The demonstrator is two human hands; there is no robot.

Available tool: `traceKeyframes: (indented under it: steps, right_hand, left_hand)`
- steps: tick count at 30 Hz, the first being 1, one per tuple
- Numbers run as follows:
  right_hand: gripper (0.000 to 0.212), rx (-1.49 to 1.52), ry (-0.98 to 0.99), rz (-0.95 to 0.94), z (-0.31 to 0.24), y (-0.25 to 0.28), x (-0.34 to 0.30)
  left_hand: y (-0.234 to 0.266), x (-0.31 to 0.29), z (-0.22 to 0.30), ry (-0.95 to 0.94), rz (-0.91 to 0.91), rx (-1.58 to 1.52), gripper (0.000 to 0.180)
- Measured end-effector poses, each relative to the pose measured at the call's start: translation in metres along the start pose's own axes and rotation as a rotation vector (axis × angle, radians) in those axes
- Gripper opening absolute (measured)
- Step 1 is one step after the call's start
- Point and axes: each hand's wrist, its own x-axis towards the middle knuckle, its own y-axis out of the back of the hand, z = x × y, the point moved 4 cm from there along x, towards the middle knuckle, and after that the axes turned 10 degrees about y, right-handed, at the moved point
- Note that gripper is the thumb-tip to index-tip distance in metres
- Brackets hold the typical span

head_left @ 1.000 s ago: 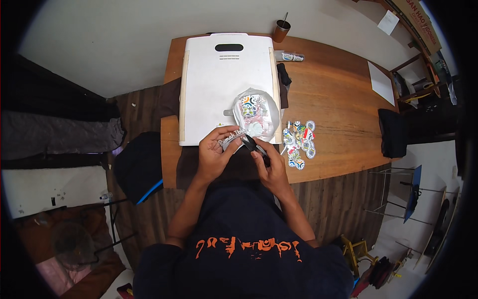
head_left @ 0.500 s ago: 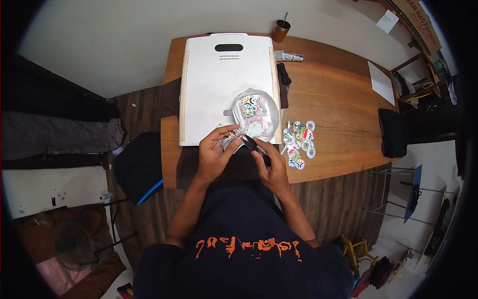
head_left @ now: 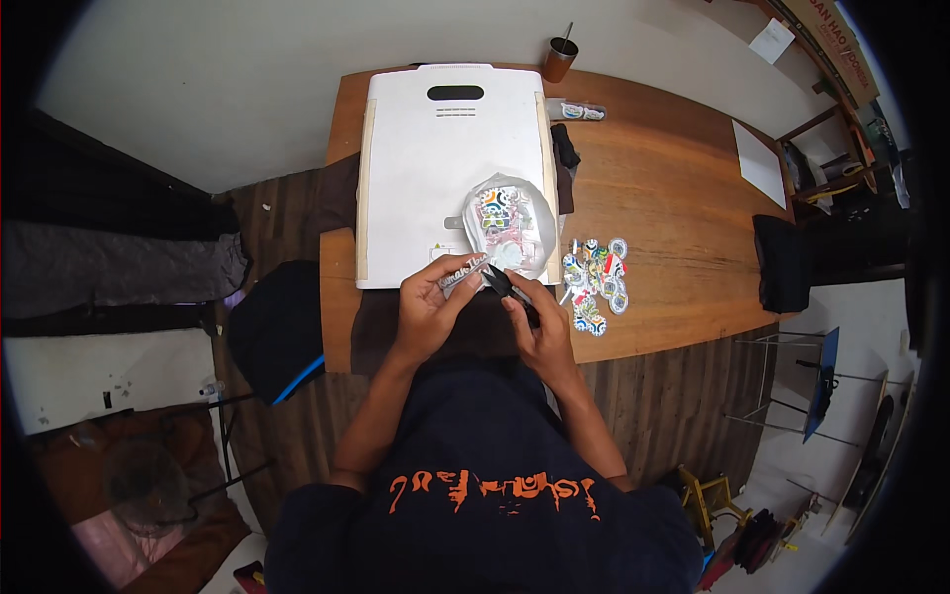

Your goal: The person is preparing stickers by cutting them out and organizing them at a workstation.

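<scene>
My left hand [head_left: 427, 312] pinches a small lettered sticker [head_left: 459, 273] between thumb and fingers at the near edge of a white panel. Closed round a pair of black scissors [head_left: 503, 283], my right hand [head_left: 542, 332] keeps the blades against the sticker's right end; how far apart the blades are is too small to tell. Just beyond both hands, a pale translucent plastic bag [head_left: 541, 223] with a wide mouth holds patterned scraps. To the right of my right hand lies a loose pile of colourful cut-out stickers [head_left: 594, 287] on the table.
The white panel [head_left: 416, 178] with a dark slot lies on the wooden table [head_left: 663, 178]. A brown cup [head_left: 559, 64] and a clear packet [head_left: 576, 111] are at the back. White paper [head_left: 759, 163] and a black object [head_left: 780, 262] sit at the right edge.
The sticker has turned and shifted slightly in my left hand, and the scissor blades have moved a little against it. The bag and pile stay put.
</scene>
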Motion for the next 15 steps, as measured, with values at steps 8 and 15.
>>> traceKeyframes:
  steps: [8, 15]
  right_hand:
    - [0.031, -0.012, -0.021, 0.001, 0.0005, 0.0019, 0.0006]
    - [0.032, -0.007, -0.023, 0.011, 0.0025, 0.0008, 0.0002]
  left_hand:
    - [-0.0028, -0.0013, 0.0034, 0.043, 0.057, 0.044, 0.024]
    - [-0.0036, 0.0006, 0.0015, -0.015, 0.079, 0.031, 0.024]
